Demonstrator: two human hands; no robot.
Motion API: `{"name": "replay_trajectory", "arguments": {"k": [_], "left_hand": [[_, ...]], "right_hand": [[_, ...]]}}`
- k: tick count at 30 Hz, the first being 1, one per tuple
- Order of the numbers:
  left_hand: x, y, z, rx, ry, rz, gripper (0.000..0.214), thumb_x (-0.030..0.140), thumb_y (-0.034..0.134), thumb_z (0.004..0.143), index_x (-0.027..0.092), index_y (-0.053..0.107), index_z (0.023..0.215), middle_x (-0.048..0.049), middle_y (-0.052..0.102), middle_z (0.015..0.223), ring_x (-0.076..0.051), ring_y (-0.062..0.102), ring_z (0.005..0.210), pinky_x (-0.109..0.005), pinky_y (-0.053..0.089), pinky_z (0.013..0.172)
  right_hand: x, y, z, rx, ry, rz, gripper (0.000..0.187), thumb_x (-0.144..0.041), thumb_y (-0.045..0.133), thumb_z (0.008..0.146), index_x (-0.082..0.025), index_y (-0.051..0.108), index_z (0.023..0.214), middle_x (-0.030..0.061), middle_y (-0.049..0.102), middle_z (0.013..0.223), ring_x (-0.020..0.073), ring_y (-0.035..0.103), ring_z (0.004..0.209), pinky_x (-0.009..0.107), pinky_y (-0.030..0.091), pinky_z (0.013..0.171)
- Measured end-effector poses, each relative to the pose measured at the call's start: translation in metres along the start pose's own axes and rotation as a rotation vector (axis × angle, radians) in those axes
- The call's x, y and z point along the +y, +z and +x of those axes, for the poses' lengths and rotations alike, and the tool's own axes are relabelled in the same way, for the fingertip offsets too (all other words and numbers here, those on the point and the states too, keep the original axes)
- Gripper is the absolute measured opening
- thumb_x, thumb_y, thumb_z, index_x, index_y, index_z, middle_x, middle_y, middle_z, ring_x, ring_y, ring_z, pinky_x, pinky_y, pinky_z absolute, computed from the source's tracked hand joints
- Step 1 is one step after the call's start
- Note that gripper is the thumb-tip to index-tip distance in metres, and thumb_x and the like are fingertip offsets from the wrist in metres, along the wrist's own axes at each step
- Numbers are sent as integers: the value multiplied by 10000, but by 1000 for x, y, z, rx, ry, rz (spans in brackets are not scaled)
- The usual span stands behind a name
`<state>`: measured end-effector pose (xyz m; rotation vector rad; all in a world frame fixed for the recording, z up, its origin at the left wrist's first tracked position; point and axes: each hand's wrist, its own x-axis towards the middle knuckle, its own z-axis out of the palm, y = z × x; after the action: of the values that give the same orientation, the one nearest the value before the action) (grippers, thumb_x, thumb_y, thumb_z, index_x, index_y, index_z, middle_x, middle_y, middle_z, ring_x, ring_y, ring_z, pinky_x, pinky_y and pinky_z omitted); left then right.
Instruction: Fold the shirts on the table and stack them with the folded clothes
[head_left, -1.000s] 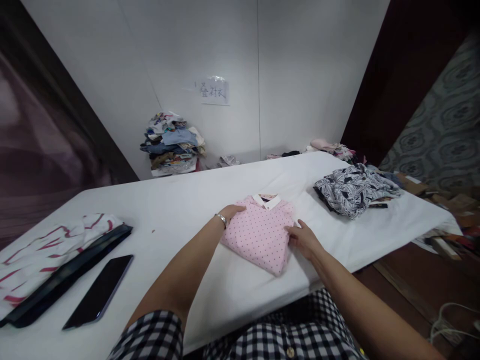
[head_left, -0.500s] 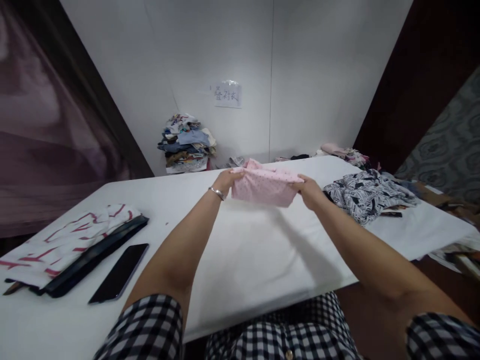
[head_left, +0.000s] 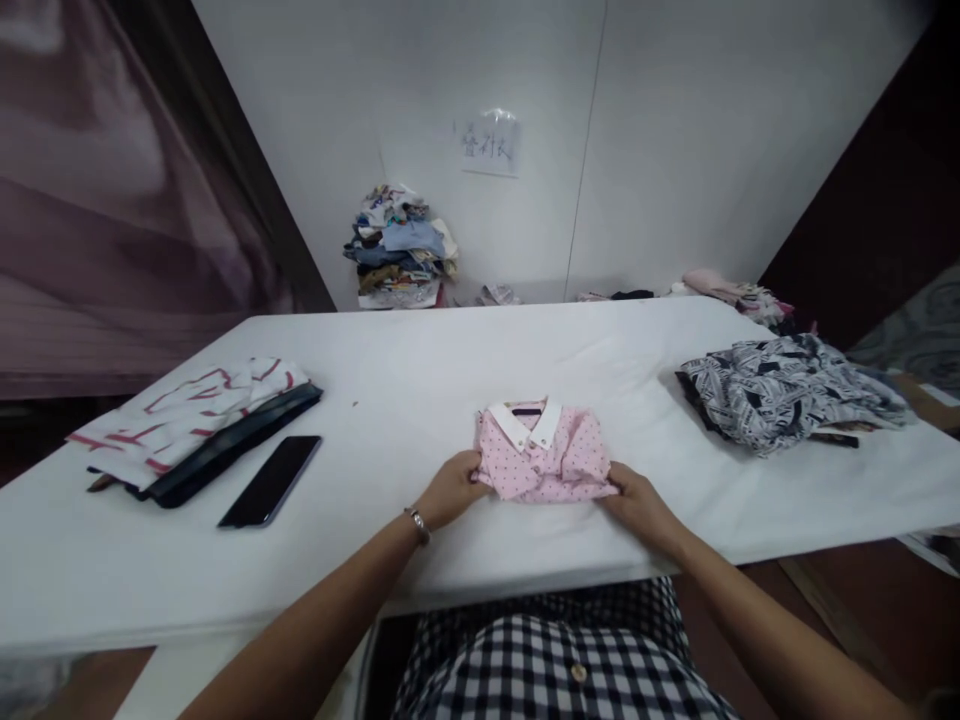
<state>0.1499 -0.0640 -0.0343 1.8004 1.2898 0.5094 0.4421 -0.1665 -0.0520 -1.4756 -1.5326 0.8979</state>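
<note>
A pink dotted shirt (head_left: 544,462) with a white collar lies folded small on the white table (head_left: 420,400), collar facing up and away from me. My left hand (head_left: 452,488) pinches its near left corner, a silver bracelet on that wrist. At the near right corner, my right hand (head_left: 634,500) is closed on the fabric. The fingertips of both hands are partly hidden by the cloth.
On the left lie folded white-and-red clothes (head_left: 202,405) over dark ones, beside a black phone (head_left: 271,482). A black-and-white patterned clothes pile (head_left: 780,390) sits on the right. Behind the table rise a tall clothes stack (head_left: 405,245) and a wall with a paper sign (head_left: 490,145).
The pink shirt came down from the air towards me onto the table, with both hands still on it. Its white collar now shows on top. The camera view has shifted.
</note>
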Motion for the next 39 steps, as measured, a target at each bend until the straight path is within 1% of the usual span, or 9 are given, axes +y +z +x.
{"name": "replay_trajectory", "arguments": {"k": [3,5,10,15,22,28,32,35,39], "left_hand": [[1,-9,0,-155,86,-211,509,379,686,660,205,638,1136,-41,666,1141,-253,579,1076,-390,458,937],[5,-16,7,-153,13,-295,543,485,612,735,172,608,1179,-68,653,1172,-240,580,1080,-370,457,932],[17,-7,35,17,-194,-203,457,457,604,759,109,660,1050,-125,686,1081,-252,619,1003,-329,479,846],[28,6,48,228,-5,-370,399,255,581,776,126,600,1153,-93,688,1090,-205,635,970,-294,494,815],[12,7,41,72,-147,-114,410,245,654,706,138,648,1102,-103,676,1121,-257,621,1007,-327,465,863],[16,11,50,195,-195,-361,465,409,648,749,128,621,1118,-133,639,1197,-239,592,1088,-307,452,871],[29,14,51,241,-74,-589,425,329,692,702,131,636,1073,-129,658,1160,-239,612,1054,-361,462,902],[34,16,45,199,66,-736,445,344,696,694,147,630,1088,-116,678,1119,-236,631,1009,-399,471,908],[22,21,47,196,50,-597,378,271,678,710,157,640,1069,-101,672,1137,-221,623,1026,-374,465,917]], "right_hand": [[-12,-12,-4,-130,22,136,446,-242,629,742,-250,647,1187,34,619,1233,265,523,1185,391,370,1039],[-19,-23,3,-183,130,257,586,-293,640,762,-242,520,1333,46,613,1245,259,523,1191,395,382,1032],[-20,-31,43,84,466,211,869,-441,699,730,-193,305,1464,100,684,1046,253,636,956,381,498,854],[-11,-23,61,245,267,363,741,-350,734,672,-198,471,1348,13,646,781,173,631,718,274,507,637],[17,-12,35,155,365,231,628,-300,712,656,-164,556,1249,-21,589,660,138,564,578,255,456,538],[11,-11,47,233,386,147,706,-382,681,718,-193,462,1362,-2,607,734,154,598,659,267,475,602],[-2,-10,56,289,347,289,780,-343,722,662,-199,443,1376,-11,582,751,148,584,655,267,475,602],[-7,-8,52,425,168,431,741,-343,736,636,-208,492,1323,-55,511,690,117,538,618,253,457,600],[4,-6,43,459,125,359,684,-360,700,650,-178,523,1285,-49,528,685,113,514,613,252,444,595]]}}
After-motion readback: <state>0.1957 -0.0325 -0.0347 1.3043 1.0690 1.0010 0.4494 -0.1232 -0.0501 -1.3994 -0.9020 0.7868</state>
